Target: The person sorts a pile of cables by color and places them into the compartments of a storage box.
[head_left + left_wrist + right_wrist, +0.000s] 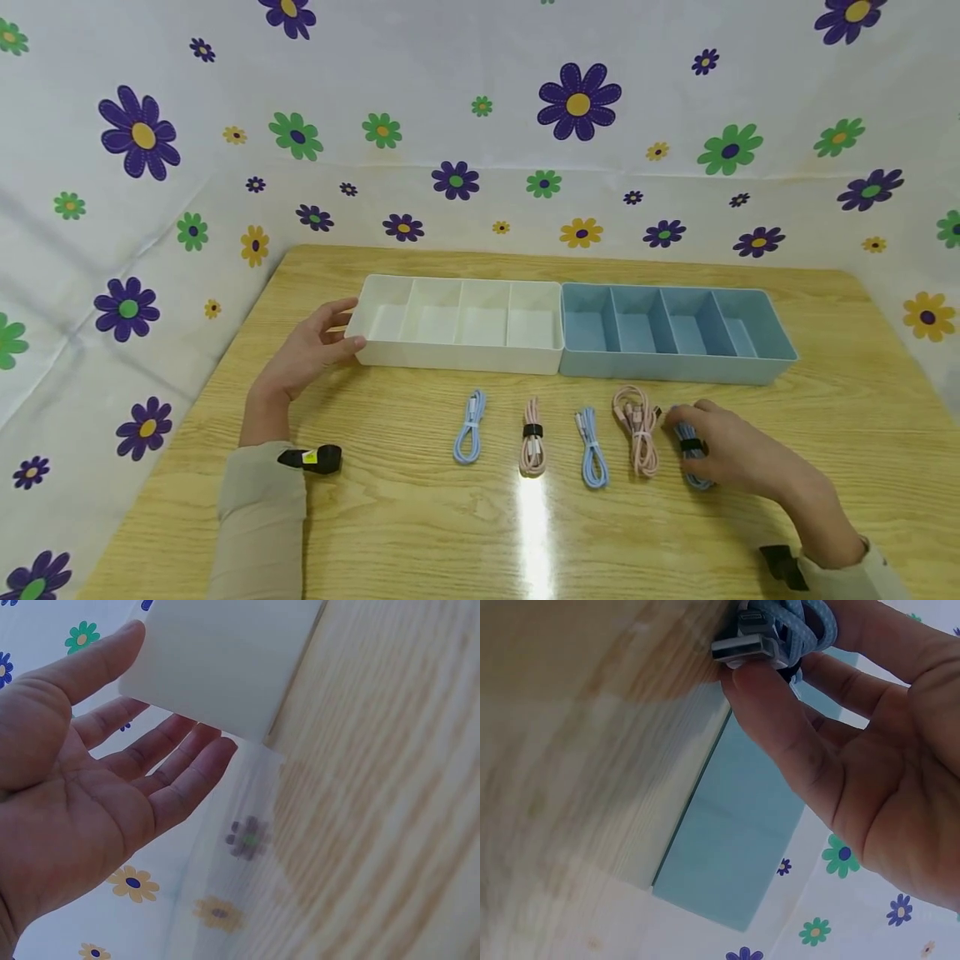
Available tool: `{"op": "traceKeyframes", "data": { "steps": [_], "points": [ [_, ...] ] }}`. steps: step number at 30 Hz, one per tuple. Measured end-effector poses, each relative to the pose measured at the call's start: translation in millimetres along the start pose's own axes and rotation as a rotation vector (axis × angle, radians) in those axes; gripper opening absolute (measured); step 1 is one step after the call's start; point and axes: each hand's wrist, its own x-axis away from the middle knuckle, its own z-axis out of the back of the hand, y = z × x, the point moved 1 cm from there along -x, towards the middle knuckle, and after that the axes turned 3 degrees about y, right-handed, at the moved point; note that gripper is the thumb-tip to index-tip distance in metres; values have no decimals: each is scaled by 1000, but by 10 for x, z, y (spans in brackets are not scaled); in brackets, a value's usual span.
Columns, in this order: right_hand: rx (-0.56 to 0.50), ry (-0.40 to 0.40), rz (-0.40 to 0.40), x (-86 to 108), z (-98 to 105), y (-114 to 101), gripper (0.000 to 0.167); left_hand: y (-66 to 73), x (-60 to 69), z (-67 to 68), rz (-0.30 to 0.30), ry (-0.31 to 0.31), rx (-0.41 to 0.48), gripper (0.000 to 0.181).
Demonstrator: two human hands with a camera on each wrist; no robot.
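Observation:
My left hand (307, 354) is at the left end of a white four-compartment box (457, 357). In the left wrist view its thumb and fairly straight fingers (202, 769) reach the box's end wall (217, 667) without curling round it. My right hand (738, 446) pinches a coiled blue charging cable (692, 446) with a black strap, on the table right of the other cables. In the right wrist view the cable's metal USB plug (746, 649) shows beside a fingertip; part of the coil is hidden by the hand.
A blue divided box (675, 367) adjoins the white one. Left of my right hand lie a pink cable (643, 442), a light blue cable (592, 454), a black-strapped pink cable (532, 446) and another light blue cable (469, 429). A flowered cloth (480, 142) hangs behind the wooden table (405, 517).

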Motion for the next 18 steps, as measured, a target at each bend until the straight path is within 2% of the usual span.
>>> {"op": "traceKeyframes", "data": {
  "steps": [10, 18],
  "points": [
    [-30, 33, -4, -3, 13, -8, 47, 2, 15, 16, -9, -6, -5, 75],
    [-85, 44, -17, 15, 32, -11, 52, 3, 29, 3, 7, -20, -10, 76]
  ]
}}
